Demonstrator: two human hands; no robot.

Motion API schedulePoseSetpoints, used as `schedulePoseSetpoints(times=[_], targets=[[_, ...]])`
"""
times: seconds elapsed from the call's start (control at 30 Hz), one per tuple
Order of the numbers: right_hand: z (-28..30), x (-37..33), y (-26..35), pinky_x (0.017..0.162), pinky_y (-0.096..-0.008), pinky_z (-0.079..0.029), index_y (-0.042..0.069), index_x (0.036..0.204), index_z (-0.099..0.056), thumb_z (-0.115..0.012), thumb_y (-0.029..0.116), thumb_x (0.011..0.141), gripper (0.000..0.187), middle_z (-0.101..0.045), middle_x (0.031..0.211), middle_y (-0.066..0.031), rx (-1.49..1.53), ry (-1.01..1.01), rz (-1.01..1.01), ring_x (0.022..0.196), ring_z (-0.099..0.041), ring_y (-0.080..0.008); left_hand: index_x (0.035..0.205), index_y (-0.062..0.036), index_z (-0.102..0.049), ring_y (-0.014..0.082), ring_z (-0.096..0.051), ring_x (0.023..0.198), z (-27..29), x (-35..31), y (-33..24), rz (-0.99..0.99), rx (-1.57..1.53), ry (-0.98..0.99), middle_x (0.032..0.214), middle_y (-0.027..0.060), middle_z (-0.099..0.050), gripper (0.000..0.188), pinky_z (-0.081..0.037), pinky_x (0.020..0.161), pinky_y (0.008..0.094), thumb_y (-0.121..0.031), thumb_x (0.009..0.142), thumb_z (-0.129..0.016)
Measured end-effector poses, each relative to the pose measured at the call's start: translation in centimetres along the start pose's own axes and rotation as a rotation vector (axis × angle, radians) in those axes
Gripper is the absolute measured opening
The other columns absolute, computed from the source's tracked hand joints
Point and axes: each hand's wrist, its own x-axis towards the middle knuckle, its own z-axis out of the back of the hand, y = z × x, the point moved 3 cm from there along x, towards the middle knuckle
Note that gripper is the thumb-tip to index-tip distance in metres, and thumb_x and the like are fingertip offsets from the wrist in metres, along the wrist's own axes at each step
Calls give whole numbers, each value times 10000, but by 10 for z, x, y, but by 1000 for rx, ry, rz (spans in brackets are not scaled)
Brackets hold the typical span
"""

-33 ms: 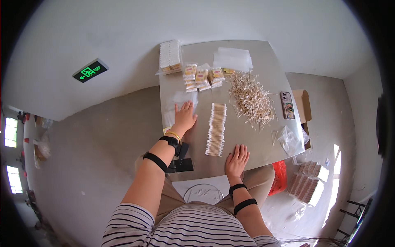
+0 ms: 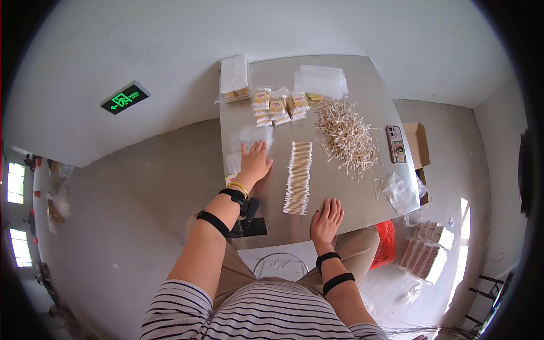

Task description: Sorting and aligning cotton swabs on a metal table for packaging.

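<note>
Clear plastic bags (image 2: 249,141) lie at the left side of the grey surface (image 2: 340,192), under the fingertips of the left hand (image 2: 255,162), which rests flat and released. Just right of it runs a neat row of cotton swabs (image 2: 298,177). The right hand (image 2: 326,220) lies flat and empty near the front edge. Farther right sit a loose swab pile (image 2: 347,137) and a phone (image 2: 395,143).

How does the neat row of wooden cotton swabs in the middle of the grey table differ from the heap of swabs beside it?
The neat row of wooden cotton swabs lies in a straight, narrow band with sticks parallel; the loose heap of swabs is a tangle pointing every way. The row sits between the left hand and right hand; the heap lies farther right, beside a phone. Both look like the same pale sticks and rest unbagged on the grey table.
</note>
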Motion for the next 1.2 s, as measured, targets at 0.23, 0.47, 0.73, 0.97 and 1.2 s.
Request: schedulePoseSetpoints(times=[0.23, 0.47, 0.73, 0.97, 1.2], targets=[[-1, 0, -2, 1207, -538, -194, 31, 1418, -466, -538, 211, 927, 528, -434, 1473, -188, 9, -2, -13, 1431, -335, -353, 1492, -138, -422, 252, -364, 1442, 7, -33, -8, -105, -16, 93, 1554, 136, -388, 637, -90, 1194, 620, -366, 928, -609], [-2, 0, -3, 1218, -523, -175, 51, 1426, -462, -545, 239, 935, 532, -434, 1480, -169, 21, 2, 1, 1447, -310, -341, 1469, -87, -432, 225, -368, 1437, -1, -33, -6, -34, -31, 28, 1546, 118, -397, 631, -146, 1194, 599, -367, 930, -602], [-2, -5, -8, 1213, -534, -185, 64, 1427, -460, -559, 225, 919, 543, -432, 1483, -166, 9, -4, 2, 1443, -317, -341, 1234, -4, -591, 267, -642, 1040, 67, -46, 5, 22, -453, -509, 1217, 111, -646, 430, -485, 942, 405, -138, 848, -728], [5, 11, -13, 1124, -526, -295, 47, 1292, -554, -624, 190, 872, 449, -478, 1403, -185, 205, -17, -62, 1339, -415, -349, 1169, -11, -599, 119, -628, 906, 75, -139, 34, 327, -1298, -650, 1055, 65, -659, 300, -527, 821, 268, -20, 889, -705], [23, -10, 82, 588, -375, -486, -18, 838, -650, -675, 182, 915, 216, -631, 645, -122, 861, 461, 207, 590, -611, -237, 943, -23, -717, 159, -650, 774, 22, -277, -6, 544, -1133, -259, 836, 91, -704, 278, -513, 697, 339, -298, 903, -691]])
